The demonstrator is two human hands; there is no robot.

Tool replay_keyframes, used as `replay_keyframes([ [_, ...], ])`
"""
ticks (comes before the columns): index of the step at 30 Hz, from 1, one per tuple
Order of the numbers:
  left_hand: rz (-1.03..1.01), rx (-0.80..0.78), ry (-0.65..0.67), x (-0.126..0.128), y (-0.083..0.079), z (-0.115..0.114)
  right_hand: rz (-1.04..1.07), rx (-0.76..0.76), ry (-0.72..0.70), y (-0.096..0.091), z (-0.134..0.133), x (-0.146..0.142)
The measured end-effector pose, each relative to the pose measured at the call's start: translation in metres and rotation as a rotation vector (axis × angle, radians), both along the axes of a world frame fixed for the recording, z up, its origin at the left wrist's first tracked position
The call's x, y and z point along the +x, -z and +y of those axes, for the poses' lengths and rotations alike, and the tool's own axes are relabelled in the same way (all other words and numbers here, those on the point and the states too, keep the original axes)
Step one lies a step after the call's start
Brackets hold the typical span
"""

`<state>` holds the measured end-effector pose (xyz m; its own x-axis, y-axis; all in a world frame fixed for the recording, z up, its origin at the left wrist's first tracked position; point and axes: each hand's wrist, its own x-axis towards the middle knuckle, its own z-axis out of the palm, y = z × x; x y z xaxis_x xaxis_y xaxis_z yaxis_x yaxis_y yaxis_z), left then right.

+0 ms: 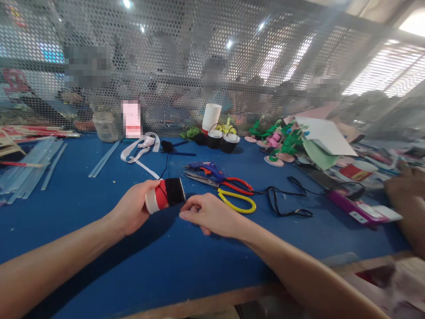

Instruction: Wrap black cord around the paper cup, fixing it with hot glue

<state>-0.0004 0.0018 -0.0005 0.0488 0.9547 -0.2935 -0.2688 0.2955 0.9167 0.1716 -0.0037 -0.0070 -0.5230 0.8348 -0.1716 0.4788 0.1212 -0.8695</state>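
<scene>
Above the blue table, our left hand is clasped around a red-and-white cup, its black end tilted toward our curled right hand; we cannot tell whether those fingers pinch anything. Just beyond lie scissors beside a glue gun; farther back, two small black pails.

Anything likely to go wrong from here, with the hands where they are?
1. The black strand running to the cup in the left hand passes near the white ribbon; it might snag.
2. The scissors lie just beyond the right hand, so it could knock them.
3. The glue gun lies against the scissors; if hot, which I can't tell, it might burn fingers.
</scene>
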Motion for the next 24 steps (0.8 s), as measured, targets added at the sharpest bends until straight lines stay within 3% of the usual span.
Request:
replay_keyframes([
  [2, -0.013, 0.032, -0.024, 0.002, 0.000, -0.002, 0.117, -0.076, 0.054, 0.005, 0.000, -0.006],
  [6, -0.009, 0.146, -0.038, 0.006, 0.001, -0.009, 0.448, -0.408, 0.145, 0.008, 0.000, -0.015],
  [10, 0.005, 0.210, 0.020, 0.009, 0.003, -0.014, 0.584, -0.574, 0.210, 0.009, 0.001, -0.019],
  [19, 0.019, 0.239, 0.040, 0.008, 0.008, -0.016, 0.654, -0.673, 0.236, 0.011, 0.003, -0.021],
  [24, -0.050, 0.176, -0.029, 0.008, 0.007, -0.013, 0.605, -0.579, 0.234, 0.011, 0.004, -0.021],
])
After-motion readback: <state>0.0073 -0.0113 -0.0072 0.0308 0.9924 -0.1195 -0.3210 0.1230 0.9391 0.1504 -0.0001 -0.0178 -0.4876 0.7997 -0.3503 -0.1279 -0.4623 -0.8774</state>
